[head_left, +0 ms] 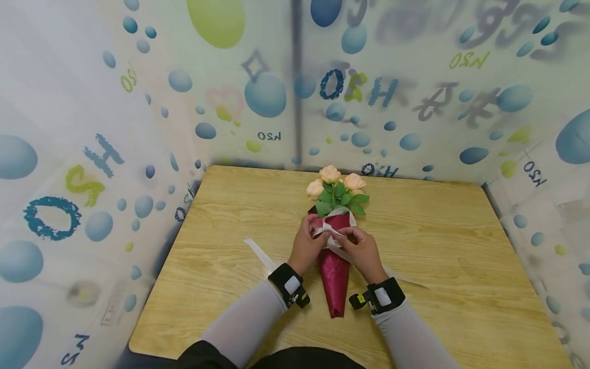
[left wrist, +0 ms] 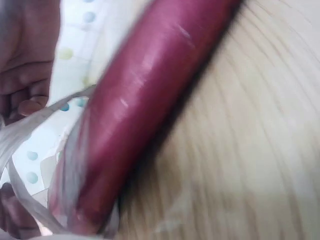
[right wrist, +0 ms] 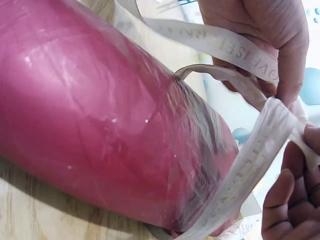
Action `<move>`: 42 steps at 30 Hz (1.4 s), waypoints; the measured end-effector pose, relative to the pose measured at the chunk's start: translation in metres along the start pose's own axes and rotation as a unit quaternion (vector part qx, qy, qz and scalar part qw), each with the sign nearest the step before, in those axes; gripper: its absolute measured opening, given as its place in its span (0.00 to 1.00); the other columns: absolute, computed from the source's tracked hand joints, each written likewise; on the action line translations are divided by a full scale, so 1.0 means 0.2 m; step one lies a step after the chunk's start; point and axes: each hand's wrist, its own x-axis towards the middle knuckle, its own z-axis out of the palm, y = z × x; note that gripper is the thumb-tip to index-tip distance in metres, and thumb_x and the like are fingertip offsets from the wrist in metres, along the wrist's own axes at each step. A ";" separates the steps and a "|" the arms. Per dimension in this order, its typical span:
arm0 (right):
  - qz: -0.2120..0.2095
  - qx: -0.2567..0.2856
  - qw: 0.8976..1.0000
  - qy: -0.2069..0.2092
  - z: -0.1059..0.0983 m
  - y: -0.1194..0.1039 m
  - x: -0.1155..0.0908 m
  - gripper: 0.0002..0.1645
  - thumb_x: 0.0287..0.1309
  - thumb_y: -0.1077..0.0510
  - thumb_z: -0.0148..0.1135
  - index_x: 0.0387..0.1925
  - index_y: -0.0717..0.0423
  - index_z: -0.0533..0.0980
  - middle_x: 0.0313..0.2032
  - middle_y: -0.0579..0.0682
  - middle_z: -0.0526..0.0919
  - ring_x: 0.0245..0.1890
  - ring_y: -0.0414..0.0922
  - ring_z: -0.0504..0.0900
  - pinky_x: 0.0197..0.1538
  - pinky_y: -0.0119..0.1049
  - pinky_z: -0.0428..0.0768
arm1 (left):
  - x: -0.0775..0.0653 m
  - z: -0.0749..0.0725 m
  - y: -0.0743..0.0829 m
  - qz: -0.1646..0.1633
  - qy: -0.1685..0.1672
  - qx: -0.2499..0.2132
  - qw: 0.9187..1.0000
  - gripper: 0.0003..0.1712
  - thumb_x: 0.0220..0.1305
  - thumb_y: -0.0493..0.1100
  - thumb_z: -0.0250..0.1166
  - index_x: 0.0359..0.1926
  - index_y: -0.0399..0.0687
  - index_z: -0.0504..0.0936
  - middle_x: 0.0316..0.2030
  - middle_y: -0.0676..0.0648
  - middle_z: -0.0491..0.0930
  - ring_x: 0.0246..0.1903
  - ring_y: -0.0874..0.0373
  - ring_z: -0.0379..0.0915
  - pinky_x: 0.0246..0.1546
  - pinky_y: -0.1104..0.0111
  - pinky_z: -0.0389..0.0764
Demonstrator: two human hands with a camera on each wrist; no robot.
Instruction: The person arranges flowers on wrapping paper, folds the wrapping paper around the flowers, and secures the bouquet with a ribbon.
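A cone-shaped bouquet in dark red wrapping (head_left: 334,279) lies on the table, its narrow end toward me. Peach roses (head_left: 330,174) with green leaves (head_left: 338,195) stick out of its wide far end. White ribbon (right wrist: 245,167) goes round the wrapping and crosses in front, between my hands; printed letters show on it in the right wrist view. From the left side my left hand (head_left: 308,246) pinches the ribbon at the crossing. My right hand (head_left: 364,253) pinches another part of it from the right. The left wrist view is blurred.
The wooden table (head_left: 230,205) holds the bouquet. One ribbon tail (head_left: 260,254) stretches out to the left, another (head_left: 405,278) to the right. Printed curtains (head_left: 267,95) stand close behind the table and at its sides. Both wrists wear black camera straps (head_left: 387,296).
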 end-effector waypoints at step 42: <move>-0.058 -0.061 0.996 0.012 0.00 -0.03 -0.05 0.18 0.71 0.57 0.66 0.58 0.59 0.80 0.44 0.58 0.84 0.42 0.42 0.75 0.45 0.30 0.73 | 0.00 0.00 0.05 -0.058 -0.060 -0.091 0.992 0.14 0.76 0.37 0.61 0.56 0.34 0.83 0.53 0.38 0.86 0.43 0.65 0.81 0.50 0.65 0.86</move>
